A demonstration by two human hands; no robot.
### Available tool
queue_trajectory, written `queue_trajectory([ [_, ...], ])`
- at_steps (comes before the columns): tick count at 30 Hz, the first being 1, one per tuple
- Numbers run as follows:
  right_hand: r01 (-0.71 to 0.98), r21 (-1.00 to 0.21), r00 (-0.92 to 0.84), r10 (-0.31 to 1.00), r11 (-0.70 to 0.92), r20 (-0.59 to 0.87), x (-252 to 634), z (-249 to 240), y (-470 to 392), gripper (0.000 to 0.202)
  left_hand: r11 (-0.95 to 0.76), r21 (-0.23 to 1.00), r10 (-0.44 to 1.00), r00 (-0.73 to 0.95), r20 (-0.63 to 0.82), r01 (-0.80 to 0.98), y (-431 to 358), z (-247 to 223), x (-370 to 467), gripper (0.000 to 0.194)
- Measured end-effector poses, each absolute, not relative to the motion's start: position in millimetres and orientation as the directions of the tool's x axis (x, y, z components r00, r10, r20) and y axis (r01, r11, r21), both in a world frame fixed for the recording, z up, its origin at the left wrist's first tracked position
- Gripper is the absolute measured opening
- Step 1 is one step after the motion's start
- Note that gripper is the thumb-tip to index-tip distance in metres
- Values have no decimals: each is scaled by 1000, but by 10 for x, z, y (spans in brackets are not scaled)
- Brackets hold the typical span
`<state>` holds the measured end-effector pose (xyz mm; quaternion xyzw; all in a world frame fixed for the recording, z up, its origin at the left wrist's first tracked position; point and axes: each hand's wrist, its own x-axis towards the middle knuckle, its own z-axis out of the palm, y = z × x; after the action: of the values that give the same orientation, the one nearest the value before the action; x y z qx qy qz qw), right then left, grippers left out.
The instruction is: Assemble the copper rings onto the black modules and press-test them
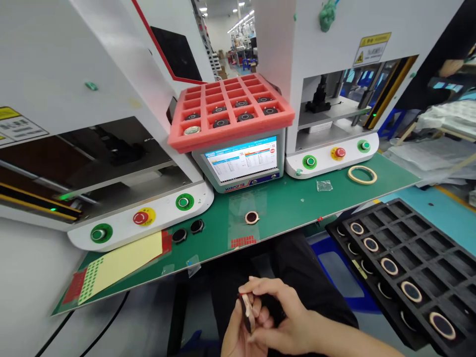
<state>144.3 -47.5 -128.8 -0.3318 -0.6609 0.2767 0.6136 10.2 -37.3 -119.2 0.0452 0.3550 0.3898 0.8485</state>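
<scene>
Risk notes first. The watch-like piece (247, 313) is small and I have it on edge between my fingers, in front of the near edge of the green bench top (286, 206), over my lap. My judgement: if the pinch slips, it drops onto my dark trousers (312, 277) or past them to the floor. Likely cause: too much push from one hand against a light hold by the other. Second risk: bare fingertips could smudge or scratch its face. Third: a small red patch (241, 295) at its far end sits right by my right fingertips and could be shifted or creased by a careless rub.

Pose: left hand (238, 334) is near and left, thumb along the piece's left side, fingers curled behind; gripping it. Right hand (288, 312) comes in from the near right, forearm low and slanted, index finger arched over the far end, thumb close to the near end; also closed on the piece.

Beyond, a similar rose-gold-rimmed piece (252, 217) lies on the bench, with red stickers (243, 241) just nearer.
</scene>
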Motion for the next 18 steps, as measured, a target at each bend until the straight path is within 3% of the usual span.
queue_trajectory([
  [3, 32, -843, -36, 843, 537, 536, 1448, -1333, -548, 69, 487, 661, 871, 260, -417, -571, -366, -1191, 147, 25],
  [5, -58, -895, -17, 896, 442, 444, 1451, -1346, -586, 60, 289, 846, 957, 155, -245, -448, -361, -1197, 157, 22],
  [7, -148, -930, 16, 941, 338, 339, 1440, -1341, -608, 46, 137, 941, 988, 105, -110, -309, -364, -1203, 157, 19],
  [11, -269, -941, 38, 979, 204, 201, 1390, -1290, -616, 34, 40, 975, 995, 99, -19, -217, -389, -1183, 168, 18],
  [18, -377, -918, 46, 992, 126, 117, 1355, -1204, -588, 25, -99, 974, 983, 135, 128, -205, -405, -1145, 200, 11],
])
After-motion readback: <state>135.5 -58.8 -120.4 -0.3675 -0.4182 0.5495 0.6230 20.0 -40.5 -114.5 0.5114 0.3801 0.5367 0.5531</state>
